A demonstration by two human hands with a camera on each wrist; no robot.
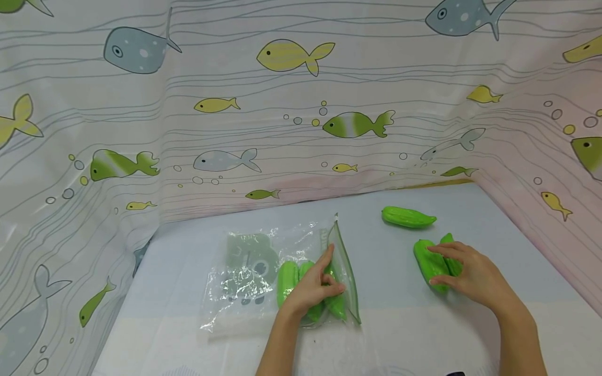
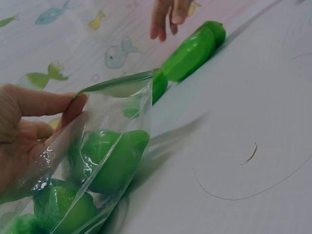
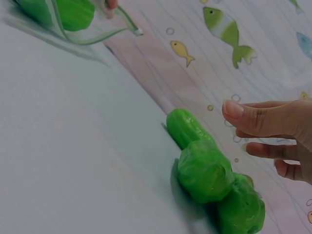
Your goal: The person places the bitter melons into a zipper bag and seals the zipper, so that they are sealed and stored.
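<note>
Right arm (image 1: 517, 334) is closest in the head view, right hand (image 1: 472, 274) spread loosely over a green vegetable (image 1: 429, 267) on the bench (image 1: 400, 329), long axis far-left to near-right; sloppy grab might roll its neighbour (image 1: 455, 266). Left wrist: left hand (image 2: 29, 126) pinches the bag (image 2: 117, 82) rim; slipping could collapse it. Right wrist: fingers (image 3: 265, 121) touching nothing.

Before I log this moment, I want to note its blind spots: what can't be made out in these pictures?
- Head view: the middle bagged vegetable, partly hidden behind the left hand.
- Head view: part of the rightmost loose vegetable, behind the right hand and the neighbouring vegetable.
- Head view: what the dark object is; the bottom edge cuts it off.
- Right wrist view: most of the bag, beyond the upper-left corner.
</note>
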